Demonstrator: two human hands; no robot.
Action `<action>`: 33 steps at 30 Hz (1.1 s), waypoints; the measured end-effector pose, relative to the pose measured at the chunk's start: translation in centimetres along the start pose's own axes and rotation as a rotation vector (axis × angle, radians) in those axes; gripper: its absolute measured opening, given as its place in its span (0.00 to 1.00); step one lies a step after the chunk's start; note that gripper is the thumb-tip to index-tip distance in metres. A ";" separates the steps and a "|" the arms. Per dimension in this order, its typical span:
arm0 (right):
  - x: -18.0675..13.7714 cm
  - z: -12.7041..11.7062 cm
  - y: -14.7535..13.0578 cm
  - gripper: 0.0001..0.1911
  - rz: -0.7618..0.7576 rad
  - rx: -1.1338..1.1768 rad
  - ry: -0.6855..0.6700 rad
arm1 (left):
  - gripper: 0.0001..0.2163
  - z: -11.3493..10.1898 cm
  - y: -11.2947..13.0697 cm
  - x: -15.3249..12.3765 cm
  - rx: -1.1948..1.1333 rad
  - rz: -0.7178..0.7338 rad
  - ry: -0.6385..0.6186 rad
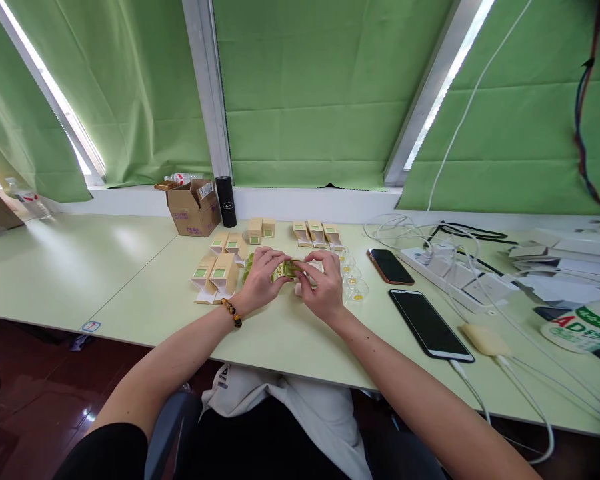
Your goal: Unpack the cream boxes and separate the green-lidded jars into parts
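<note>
Just above the table, my left hand (263,281) and my right hand (324,285) are closed, fingertips pinching a small green piece with pale markings (289,269) between them. Its exact kind is hard to make out, and the fingers cover much of it. Beside my left hand lie green rounded things (249,264), partly hidden by it. Small cream cartons with green labels (220,272) stand to the left, several of them with slanted open fronts. Clear plastic shells with yellow bits (356,289) sit in a column right of my right hand.
More small cartons (316,233) stand further back. A cardboard box (194,208) and a black bottle (225,201) are by the wall. To the right are two phones (430,323), a power strip (455,280) with tangled cables, stacked white boxes (565,257) and a white-green bottle (585,327).
</note>
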State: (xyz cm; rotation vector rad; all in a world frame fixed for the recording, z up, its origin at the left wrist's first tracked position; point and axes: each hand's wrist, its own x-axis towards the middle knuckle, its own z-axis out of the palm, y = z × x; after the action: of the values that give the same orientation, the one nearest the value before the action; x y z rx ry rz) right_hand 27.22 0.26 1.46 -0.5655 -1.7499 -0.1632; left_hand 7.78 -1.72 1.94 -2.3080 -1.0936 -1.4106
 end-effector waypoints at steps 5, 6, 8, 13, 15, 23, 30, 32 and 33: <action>-0.1 0.0 -0.1 0.10 -0.023 -0.100 -0.006 | 0.18 0.1 0.7 -0.1 0.044 0.115 0.010; -0.1 0.0 -0.1 0.10 -0.020 -0.105 -0.007 | 0.18 0.1 0.8 -0.2 0.049 0.125 0.012; -0.2 0.1 0.0 0.11 -0.008 -0.101 -0.013 | 0.18 0.0 0.9 -0.2 0.056 0.124 0.008; -0.5 0.3 0.2 0.11 0.045 -0.065 -0.037 | 0.17 -0.1 0.9 -0.2 0.070 0.079 -0.030; -0.5 0.4 0.2 0.10 0.046 -0.069 -0.037 | 0.17 -0.2 1.0 -0.2 0.074 0.073 -0.039; -0.2 0.5 0.0 0.09 0.007 -0.113 -0.012 | 0.15 -0.2 1.2 -0.1 0.092 0.061 -0.012; -0.1 0.4 0.0 0.11 -0.034 -0.123 -0.035 | 0.15 -0.1 1.2 -0.1 0.092 0.060 0.007; -0.1 0.4 0.1 0.11 -0.048 -0.118 -0.042 | 0.15 -0.2 1.2 -0.1 0.093 0.057 0.009; -0.2 0.4 0.1 0.11 -0.058 -0.116 -0.043 | 0.15 -0.2 1.2 -0.1 0.092 0.055 0.011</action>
State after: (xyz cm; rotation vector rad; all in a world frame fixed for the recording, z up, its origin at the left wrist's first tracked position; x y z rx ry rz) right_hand 26.98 0.50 1.20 -0.6065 -1.8078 -0.2960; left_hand 8.46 -2.67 2.13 -2.2458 -1.0605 -1.3230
